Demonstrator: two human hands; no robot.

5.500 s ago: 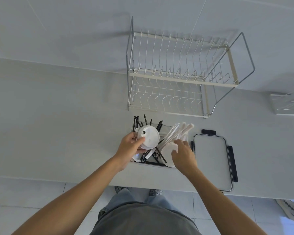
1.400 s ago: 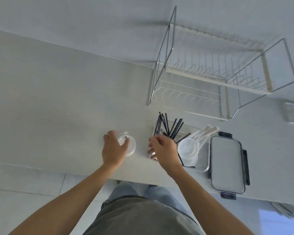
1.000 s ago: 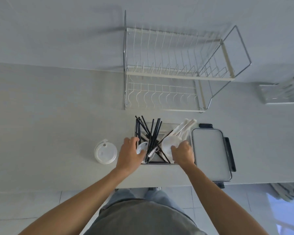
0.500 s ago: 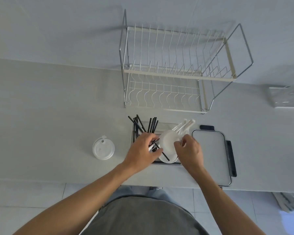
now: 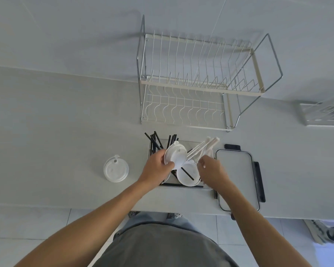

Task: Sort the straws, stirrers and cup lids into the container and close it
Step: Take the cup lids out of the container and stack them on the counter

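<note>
A clear rectangular container (image 5: 181, 187) stands near the counter's front edge. Black stirrers (image 5: 154, 141) lean out of its far left, white straws (image 5: 204, 147) out of its far right. My left hand (image 5: 156, 168) grips a white cup lid (image 5: 175, 156), tilted, above the container's left half. Another white lid (image 5: 187, 174) lies inside the container with a black stirrer across it. My right hand (image 5: 210, 170) hovers over the container's right side, fingers curled by the straws; whether it holds one I cannot tell. A third lid (image 5: 116, 169) lies on the counter to the left.
The container's own lid (image 5: 237, 178), clear with black clips, lies flat on the counter just right of the container. A two-tier wire dish rack (image 5: 197, 81) stands behind it against the wall. A second wire tray (image 5: 324, 112) shows at the far right.
My left hand has lifted a white cup lid up out of the container's left half. My right hand has shifted slightly right, toward the straws.
</note>
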